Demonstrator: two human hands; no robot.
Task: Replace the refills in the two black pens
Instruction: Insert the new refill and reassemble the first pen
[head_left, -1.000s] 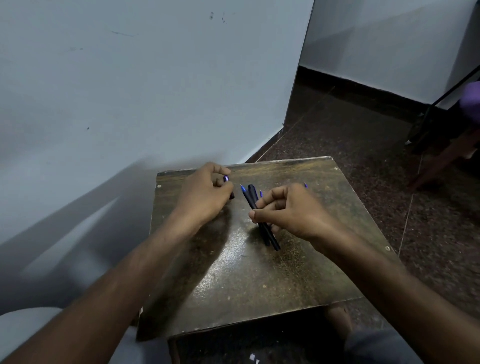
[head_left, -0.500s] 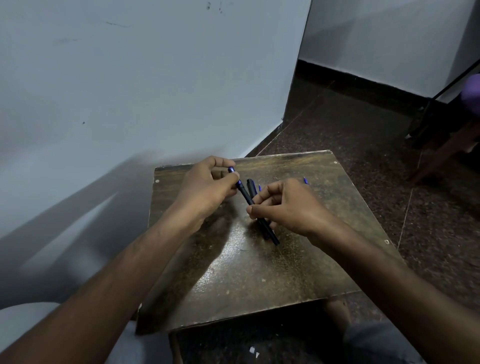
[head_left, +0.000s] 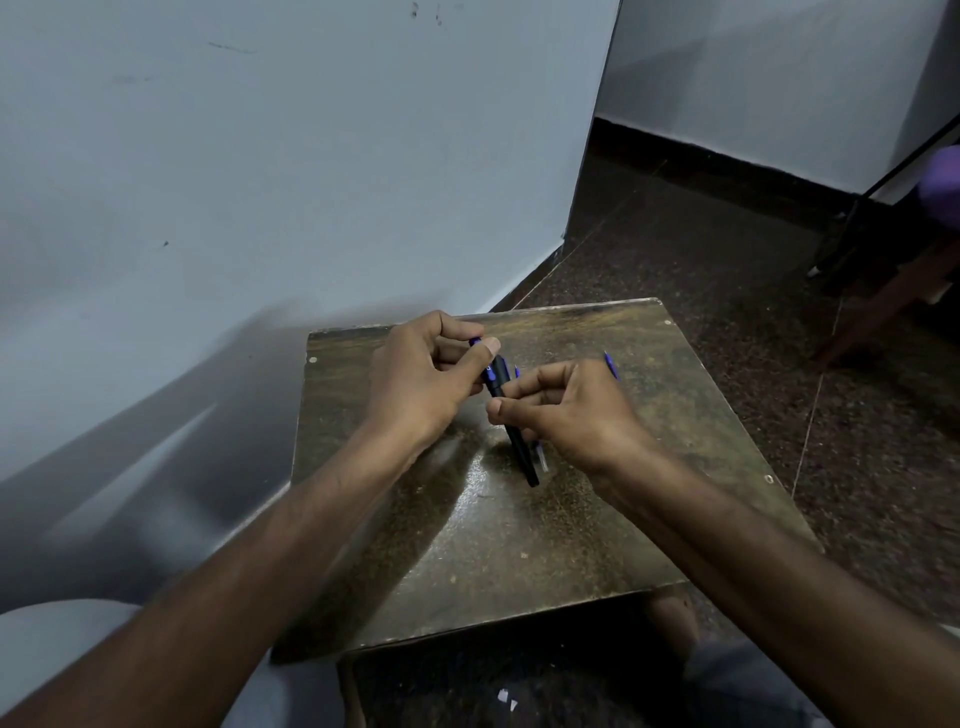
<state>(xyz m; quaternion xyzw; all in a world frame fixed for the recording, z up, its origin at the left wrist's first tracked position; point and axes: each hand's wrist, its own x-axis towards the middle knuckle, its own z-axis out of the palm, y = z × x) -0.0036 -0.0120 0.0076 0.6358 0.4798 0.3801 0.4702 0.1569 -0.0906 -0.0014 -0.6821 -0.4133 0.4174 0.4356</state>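
Head view, one frame. Left hand (head_left: 421, 379): fingers (head_left: 488, 347) curled around the upper end of a black pen (head_left: 511, 421); thumb pressed along the barrel, a blue tip showing just beyond the fingertips. Most of that end is hidden inside the grasp. Right hand (head_left: 566, 410): fingers bent inward, pinching the same pen at mid-barrel; the contact point is partly covered by the knuckles. Pen: slim, round, matte black, slanting down from the left fingers, past the right fingers, lower end free just above the surface (head_left: 519, 545).

Second black pen: not clearly separable; dark and blue fragments (head_left: 540, 454) lie under the right hand, too masked to identify. Thin blue refill (head_left: 610, 364): only its pointed end shows beyond the right fingers; the rest is covered by the hand.

Surface: square, dark brown, worn and mottled, glossy reflection below the hands, small pale fixings at corners. Wall (head_left: 260, 182): smooth, pale blue-grey. Floor (head_left: 727, 270): dark speckled stone. Both forearms cut off by the frame's lower edge.
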